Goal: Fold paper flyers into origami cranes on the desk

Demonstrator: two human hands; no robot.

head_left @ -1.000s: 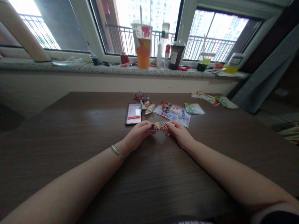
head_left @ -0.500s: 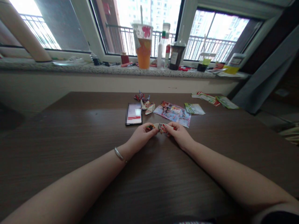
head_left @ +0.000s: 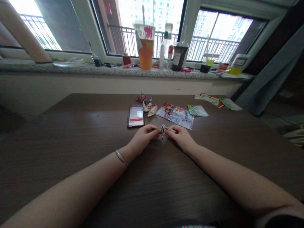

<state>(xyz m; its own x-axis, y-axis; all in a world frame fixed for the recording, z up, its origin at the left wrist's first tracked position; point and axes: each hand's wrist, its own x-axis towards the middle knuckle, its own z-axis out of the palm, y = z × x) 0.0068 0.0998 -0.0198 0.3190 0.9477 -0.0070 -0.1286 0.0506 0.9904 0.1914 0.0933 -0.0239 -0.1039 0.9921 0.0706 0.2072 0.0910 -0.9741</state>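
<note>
Both forearms reach forward from the lower corners of the view, angled inward over the dark wooden table (head_left: 142, 190), so that they form a wide V. The 2 hands meet near its narrow end, close together yet apart, with a small folded paper (head_left: 163, 131) spanning the gap.

Left hand (head_left: 144, 136): back of the hand up, wrist nearly straight, thumb lying along the near side and pointing right, index finger curved over the far side. Thumb and fingers pinch the left end of the paper. A silver bracelet (head_left: 120, 156) circles this wrist.

Right hand (head_left: 182, 136): roughly mirrors the left, thumb pointing left, fingers bent, pinching the paper's right end. The lower fingers of both hands are partly hidden.

The paper sits between the 2 sets of fingertips, its middle standing in a narrow ridge with a red-marked point aimed toward the wearer. Whether its underside touches the table, cannot tell.

Just beyond the left hand: a phone (head_left: 136, 117), screen lit and partly pixelated. By its upper right corner, 2 folded paper pieces, a pale one (head_left: 151, 109) and a darker red-blue one (head_left: 143, 98). Beyond the right hand, a colourful printed sheet (head_left: 175, 116) lies flat, with a small stack of greenish papers (head_left: 199, 110) at its right.
</note>
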